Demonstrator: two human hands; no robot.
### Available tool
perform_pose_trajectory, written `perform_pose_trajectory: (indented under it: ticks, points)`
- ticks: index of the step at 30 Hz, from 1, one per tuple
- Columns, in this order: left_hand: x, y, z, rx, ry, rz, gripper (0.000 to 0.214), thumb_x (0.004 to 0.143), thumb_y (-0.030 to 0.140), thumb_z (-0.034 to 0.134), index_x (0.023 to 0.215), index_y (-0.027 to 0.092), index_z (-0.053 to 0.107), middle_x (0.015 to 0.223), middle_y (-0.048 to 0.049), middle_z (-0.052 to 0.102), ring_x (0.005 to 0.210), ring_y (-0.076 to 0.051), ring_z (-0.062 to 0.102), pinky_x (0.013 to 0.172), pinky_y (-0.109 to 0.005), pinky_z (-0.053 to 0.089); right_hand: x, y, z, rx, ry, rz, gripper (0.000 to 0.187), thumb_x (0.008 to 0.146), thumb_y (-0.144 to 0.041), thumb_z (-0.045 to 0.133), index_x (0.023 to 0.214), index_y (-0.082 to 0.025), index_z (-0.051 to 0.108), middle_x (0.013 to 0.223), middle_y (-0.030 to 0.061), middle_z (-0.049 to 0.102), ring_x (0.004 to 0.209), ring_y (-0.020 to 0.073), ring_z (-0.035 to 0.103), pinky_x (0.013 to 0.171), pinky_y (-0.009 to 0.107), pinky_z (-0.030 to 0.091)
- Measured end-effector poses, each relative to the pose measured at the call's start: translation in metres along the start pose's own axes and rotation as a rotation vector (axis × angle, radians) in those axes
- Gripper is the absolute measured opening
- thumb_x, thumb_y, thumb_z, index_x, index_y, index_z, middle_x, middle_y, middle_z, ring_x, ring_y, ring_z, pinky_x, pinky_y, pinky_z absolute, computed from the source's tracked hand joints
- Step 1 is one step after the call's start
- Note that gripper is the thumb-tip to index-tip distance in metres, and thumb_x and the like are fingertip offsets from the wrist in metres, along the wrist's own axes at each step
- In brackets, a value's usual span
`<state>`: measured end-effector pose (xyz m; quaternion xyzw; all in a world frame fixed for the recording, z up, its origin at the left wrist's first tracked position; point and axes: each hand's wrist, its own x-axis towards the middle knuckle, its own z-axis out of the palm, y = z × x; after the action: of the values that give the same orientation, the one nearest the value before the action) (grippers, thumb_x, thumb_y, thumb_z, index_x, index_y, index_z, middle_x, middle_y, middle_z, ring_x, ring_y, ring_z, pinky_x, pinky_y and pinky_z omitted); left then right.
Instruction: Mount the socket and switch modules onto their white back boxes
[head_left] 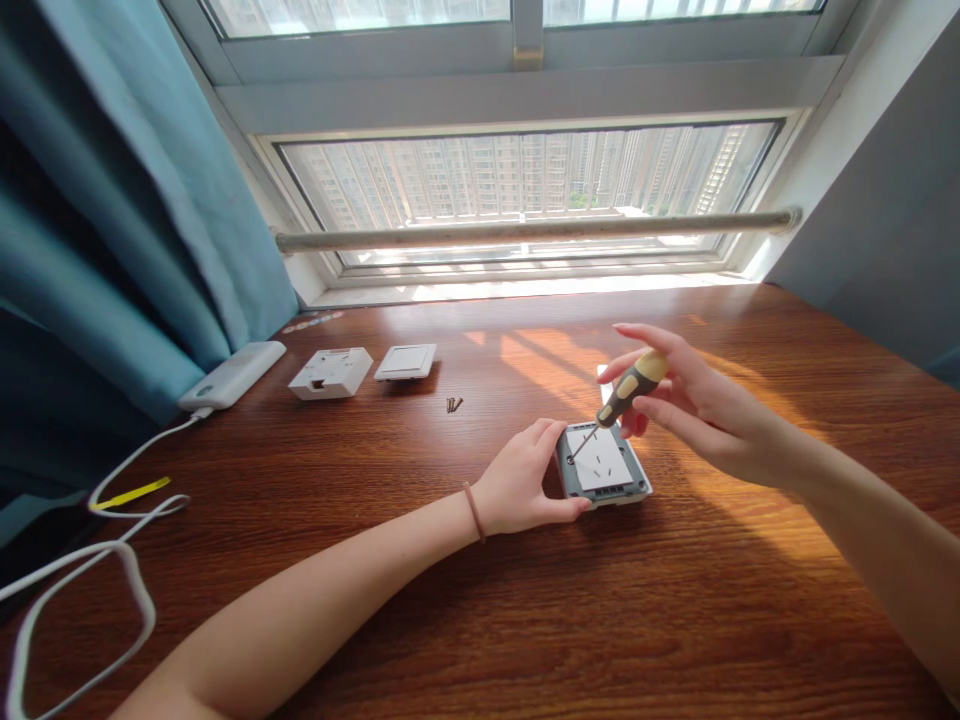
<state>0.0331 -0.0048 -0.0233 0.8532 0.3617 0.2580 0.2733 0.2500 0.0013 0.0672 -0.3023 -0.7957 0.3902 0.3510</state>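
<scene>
A grey-framed wall socket (604,468) with a white face lies flat on the wooden desk (525,620). My left hand (525,480) grips its left edge, fingers curled round the frame. My right hand (675,400) is closed on a small screwdriver (628,390) with a black and yellow handle. The screwdriver slants down to the left, and its thin tip rests on the socket's upper left corner.
A white socket back box (331,372) and a white cover plate (406,361) lie at the back left. Small dark screws (454,404) sit between them and my hands. A white power bank (232,374) with a looping white cable (112,560) lies by the blue curtain (112,200).
</scene>
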Motion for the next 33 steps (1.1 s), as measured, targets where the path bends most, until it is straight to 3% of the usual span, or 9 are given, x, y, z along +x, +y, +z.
perform_pose_trajectory:
  ticks: [3, 7, 11, 14, 18, 21, 26, 29, 33]
  points:
    - [0.000, 0.000, 0.000, 0.003, 0.001, -0.004, 0.071, 0.065, 0.044, 0.070, 0.124, 0.018, 0.039, 0.116, -0.0111, 0.050, 0.105, -0.027, 0.049, 0.094, -0.042, 0.041, 0.000, -0.001, -0.002, 0.016, 0.013, 0.017, 0.044, 0.088, -0.019, 0.047, 0.129, -0.026, 0.034, 0.101, 0.0060, 0.059, 0.069, 0.0129, 0.061, 0.063, 0.030, 0.054]
    - [0.000, -0.001, 0.001, 0.001, 0.009, 0.004, 0.072, 0.065, 0.043, 0.070, 0.125, 0.019, 0.038, 0.117, -0.0110, 0.050, 0.107, -0.027, 0.049, 0.095, -0.042, 0.040, 0.002, 0.009, 0.009, -0.116, 0.341, 0.057, 0.028, 0.075, -0.027, 0.067, 0.096, -0.022, 0.049, 0.068, -0.0033, 0.056, 0.047, 0.0088, 0.052, 0.042, 0.022, 0.045]
    - [-0.001, -0.001, 0.002, 0.008, 0.012, -0.005, 0.071, 0.064, 0.044, 0.070, 0.123, 0.019, 0.039, 0.116, -0.0110, 0.050, 0.105, -0.028, 0.050, 0.094, -0.042, 0.041, 0.003, 0.021, 0.020, -0.264, 0.589, 0.053, 0.033, 0.069, -0.031, 0.072, 0.081, -0.023, 0.043, 0.062, -0.0044, 0.053, 0.046, 0.0095, 0.050, 0.041, 0.022, 0.042]
    - [0.000, -0.001, 0.001, 0.011, 0.010, 0.000, 0.071, 0.064, 0.044, 0.070, 0.124, 0.019, 0.039, 0.116, -0.0109, 0.050, 0.106, -0.028, 0.049, 0.094, -0.042, 0.041, 0.004, 0.023, 0.021, -0.122, 0.483, 0.025, 0.030, 0.077, -0.034, 0.065, 0.090, -0.022, 0.041, 0.078, -0.0001, 0.060, 0.051, 0.0098, 0.054, 0.043, 0.022, 0.046]
    - [0.000, 0.000, 0.000, 0.018, 0.001, 0.004, 0.073, 0.065, 0.043, 0.070, 0.126, 0.019, 0.038, 0.117, -0.0107, 0.050, 0.107, -0.027, 0.049, 0.095, -0.042, 0.040, 0.002, 0.012, 0.017, 0.188, 0.146, 0.003, 0.025, 0.089, -0.031, 0.049, 0.106, -0.025, 0.033, 0.094, 0.0020, 0.059, 0.046, 0.0052, 0.051, 0.039, 0.019, 0.043]
    - [0.000, 0.001, 0.000, 0.007, 0.007, 0.008, 0.071, 0.065, 0.042, 0.070, 0.125, 0.019, 0.039, 0.116, -0.0103, 0.050, 0.106, -0.027, 0.049, 0.094, -0.041, 0.041, -0.002, 0.004, 0.013, 0.236, -0.039, 0.015, 0.029, 0.091, -0.028, 0.045, 0.115, -0.026, 0.030, 0.095, 0.0024, 0.056, 0.057, 0.0076, 0.056, 0.050, 0.023, 0.049]
    - [0.000, 0.000, 0.000, 0.000, 0.006, 0.001, 0.071, 0.065, 0.045, 0.069, 0.125, 0.020, 0.040, 0.116, -0.0102, 0.051, 0.105, -0.027, 0.050, 0.094, -0.041, 0.041, -0.006, -0.002, 0.006, 0.214, -0.180, 0.045, 0.032, 0.092, -0.027, 0.041, 0.123, -0.028, 0.030, 0.101, 0.0051, 0.055, 0.075, 0.0127, 0.061, 0.067, 0.030, 0.053]
    - [0.000, 0.000, 0.000, -0.004, 0.006, 0.008, 0.074, 0.066, 0.045, 0.069, 0.128, 0.021, 0.037, 0.118, -0.0101, 0.050, 0.107, -0.027, 0.049, 0.094, -0.041, 0.041, -0.005, -0.003, 0.008, 0.186, -0.168, 0.051, 0.020, 0.091, -0.028, 0.045, 0.110, -0.022, 0.042, 0.090, 0.0045, 0.058, 0.073, 0.0147, 0.063, 0.066, 0.032, 0.054]
    - [0.000, -0.002, 0.001, 0.011, 0.004, 0.002, 0.075, 0.065, 0.046, 0.070, 0.128, 0.020, 0.037, 0.119, -0.0105, 0.049, 0.108, -0.027, 0.049, 0.095, -0.042, 0.040, -0.004, -0.002, 0.022, 0.105, 0.157, 0.119, 0.024, 0.074, -0.029, 0.068, 0.081, -0.019, 0.048, 0.067, -0.0017, 0.056, 0.052, 0.0130, 0.060, 0.046, 0.025, 0.051]
